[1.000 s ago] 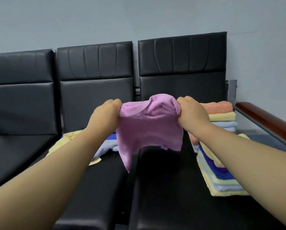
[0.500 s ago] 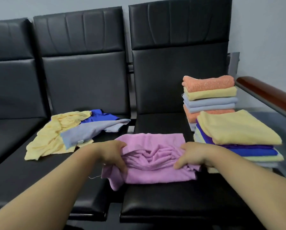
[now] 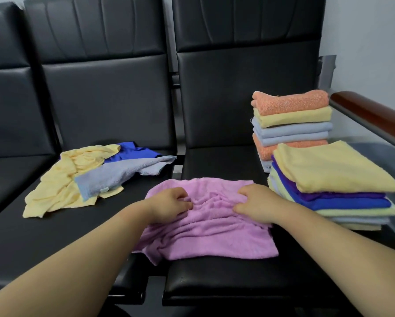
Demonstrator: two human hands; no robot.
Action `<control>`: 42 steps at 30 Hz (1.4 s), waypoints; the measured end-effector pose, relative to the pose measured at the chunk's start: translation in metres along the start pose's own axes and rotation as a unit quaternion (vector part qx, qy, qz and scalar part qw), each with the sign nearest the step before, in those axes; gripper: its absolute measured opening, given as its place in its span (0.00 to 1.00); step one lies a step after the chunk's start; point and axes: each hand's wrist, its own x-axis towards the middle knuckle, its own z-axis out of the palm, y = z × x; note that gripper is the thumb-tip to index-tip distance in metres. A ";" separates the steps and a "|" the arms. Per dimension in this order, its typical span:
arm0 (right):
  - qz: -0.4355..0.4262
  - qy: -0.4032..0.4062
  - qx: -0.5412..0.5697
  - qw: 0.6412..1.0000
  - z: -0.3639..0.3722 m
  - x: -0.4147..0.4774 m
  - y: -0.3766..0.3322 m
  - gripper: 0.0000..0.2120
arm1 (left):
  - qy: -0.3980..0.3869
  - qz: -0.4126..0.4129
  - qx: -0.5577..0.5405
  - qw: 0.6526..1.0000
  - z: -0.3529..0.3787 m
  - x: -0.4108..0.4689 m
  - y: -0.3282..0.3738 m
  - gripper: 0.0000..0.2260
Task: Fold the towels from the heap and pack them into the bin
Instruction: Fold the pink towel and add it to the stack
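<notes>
A pink towel [image 3: 211, 234] lies rumpled on the black seat [image 3: 226, 280] in front of me. My left hand [image 3: 169, 205] pinches its bunched cloth at the left, fingers curled. On the right side, my right hand [image 3: 256, 205] grips the same towel with curled fingers. An unfolded heap [image 3: 82, 177] of yellow, grey-blue and blue towels lies on the seat to the left. Two stacks of folded towels stand at the right: a near stack [image 3: 333, 179] topped with yellow and a far stack [image 3: 291, 115] topped with orange. No bin is in view.
Three black padded chairs stand in a row with tall backrests [image 3: 244, 72]. A brown wooden armrest [image 3: 370, 113] on a metal frame borders the right side. A gap runs between the middle and right seats under the towel's left edge.
The pink towel came down from mid-air onto the seat. Both hands lowered with it and now bunch it near its middle. The view tilted down and closer.
</notes>
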 end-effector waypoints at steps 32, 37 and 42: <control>0.080 0.182 0.144 0.969 0.009 0.026 0.016 0.07 | 0.063 -0.049 -0.106 0.991 -0.028 0.024 -0.014 0.13; 0.057 0.259 0.145 0.953 0.010 0.023 0.014 0.11 | 0.154 -0.030 -0.147 0.977 -0.029 0.033 -0.010 0.12; 0.073 0.258 0.150 0.952 0.012 0.026 0.015 0.07 | 0.112 0.010 -0.147 0.983 -0.026 0.036 -0.022 0.07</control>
